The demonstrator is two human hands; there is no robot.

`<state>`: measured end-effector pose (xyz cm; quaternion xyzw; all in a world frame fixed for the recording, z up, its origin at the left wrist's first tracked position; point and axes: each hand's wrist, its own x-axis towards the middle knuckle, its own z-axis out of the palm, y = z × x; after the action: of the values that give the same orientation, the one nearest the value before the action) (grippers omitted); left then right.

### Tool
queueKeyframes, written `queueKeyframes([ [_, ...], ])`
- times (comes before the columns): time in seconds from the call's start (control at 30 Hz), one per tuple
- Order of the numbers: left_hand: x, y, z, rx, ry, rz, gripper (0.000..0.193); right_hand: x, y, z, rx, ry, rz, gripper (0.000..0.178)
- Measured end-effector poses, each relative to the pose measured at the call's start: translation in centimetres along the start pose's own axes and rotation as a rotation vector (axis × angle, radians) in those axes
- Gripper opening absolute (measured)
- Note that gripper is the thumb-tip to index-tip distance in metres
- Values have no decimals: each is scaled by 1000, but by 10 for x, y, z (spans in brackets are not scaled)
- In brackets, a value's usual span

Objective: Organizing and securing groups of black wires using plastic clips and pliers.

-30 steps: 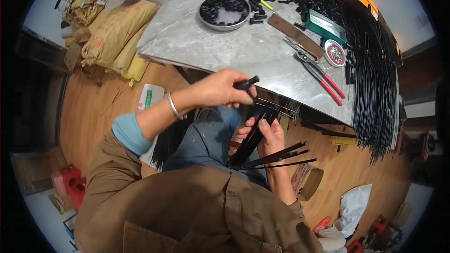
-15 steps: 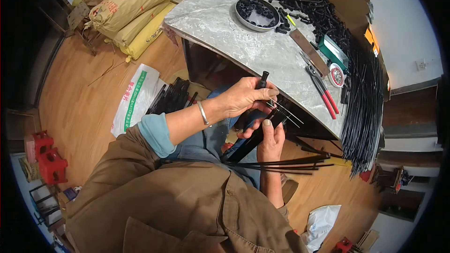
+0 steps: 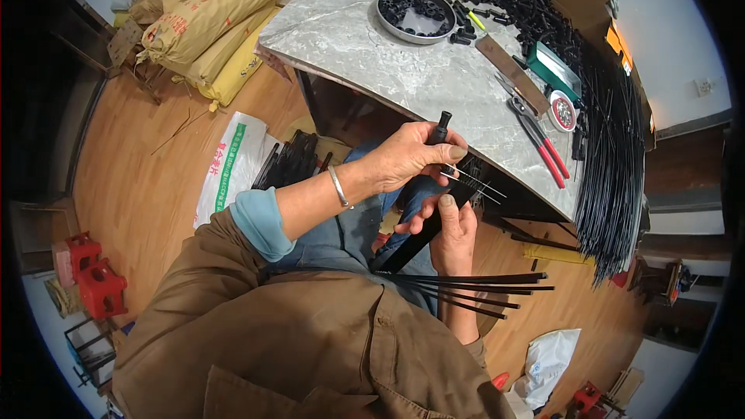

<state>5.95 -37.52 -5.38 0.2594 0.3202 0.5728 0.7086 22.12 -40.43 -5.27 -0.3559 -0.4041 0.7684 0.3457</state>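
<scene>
My left hand [image 3: 410,158] is closed round a black, stepped plastic fitting [image 3: 442,126], whose narrow end sticks up above the fingers. Thin pale metal rods [image 3: 485,186] reach out to the right just below its thumb. Close beneath, my right hand [image 3: 454,239] has its thumb raised and its other fingers curled around a long black bundle [image 3: 415,248] slanting down to my lap. What the right fingertips touch is partly hidden. From the bundle's lower end several thin black rods [image 3: 489,289] fan out rightward, across my right forearm.
A grey marble-topped table [image 3: 341,39] stands ahead, bearing a round tin [image 3: 419,37] of small black parts, red-handled pliers [image 3: 543,140], a green box [image 3: 552,70] and a pile of long dark rods [image 3: 613,178]. Yellow sacks [image 3: 217,15] lie far left; red stools [image 3: 102,287] stand left.
My view has shifted slightly, so the table's objects sit a little differently. The left hand still grips the fitting. The right hand's fingers have loosened a little, and the black rods fan more widely.
</scene>
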Motion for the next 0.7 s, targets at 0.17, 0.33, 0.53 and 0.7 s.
queueKeyframes([
  [0.17, 7, -2, 2, 47, 4, -11, 24, 3, -1, -3, 82, -19, 14, 25],
  [0.33, 10, -3, 3, 75, 2, -14, 25, 5, -3, -4, 97, -23, 21, 24],
  [0.53, 12, -2, 5, 68, -32, -13, 25, 5, -9, -2, 101, -41, 75, 17],
  [0.7, 11, 0, 7, 100, -19, -34, 23, 5, -6, -5, 193, -100, 29, 23],
])
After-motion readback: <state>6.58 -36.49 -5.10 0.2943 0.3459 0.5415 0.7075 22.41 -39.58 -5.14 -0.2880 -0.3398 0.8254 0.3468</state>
